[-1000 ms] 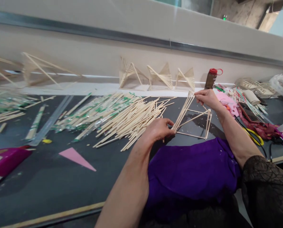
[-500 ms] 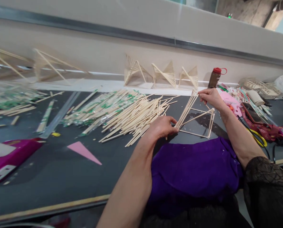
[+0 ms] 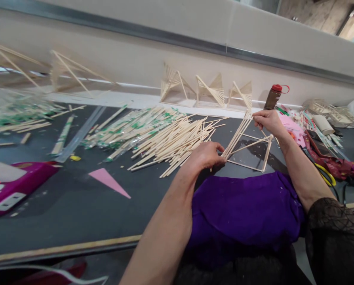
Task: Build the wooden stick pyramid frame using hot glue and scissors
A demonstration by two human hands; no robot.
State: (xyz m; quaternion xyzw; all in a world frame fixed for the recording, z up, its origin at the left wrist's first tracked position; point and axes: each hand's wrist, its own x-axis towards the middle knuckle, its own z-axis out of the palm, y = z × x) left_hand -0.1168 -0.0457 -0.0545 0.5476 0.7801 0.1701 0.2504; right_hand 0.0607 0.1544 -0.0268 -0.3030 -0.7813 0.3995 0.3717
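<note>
A small frame of thin wooden sticks (image 3: 246, 166) stands on the dark table in front of me, with several slanted sticks fanned along its left side. My left hand (image 3: 208, 155) pinches the lower end of those slanted sticks at the frame's near left corner. Up at their top end, my right hand (image 3: 269, 122) has its thumb and fingertips closed on a stick. A loose pile of bare wooden sticks (image 3: 171, 144) lies just left of my left hand. Fingertips partly hide the exact points of contact.
Finished stick models (image 3: 209, 93) line the wall ledge. Plastic-wrapped sticks (image 3: 129, 128), a pink triangle (image 3: 108, 183) and a magenta tool (image 3: 22, 184) lie left. Rightward are a red-capped bottle (image 3: 273, 97), yellow-handled scissors (image 3: 325, 174) and a phone. Purple cloth (image 3: 245, 217) covers my lap.
The view has shifted slightly, so the table's contents sit a little further right. Both hands keep their hold on the stick frame, with little other visible movement.
</note>
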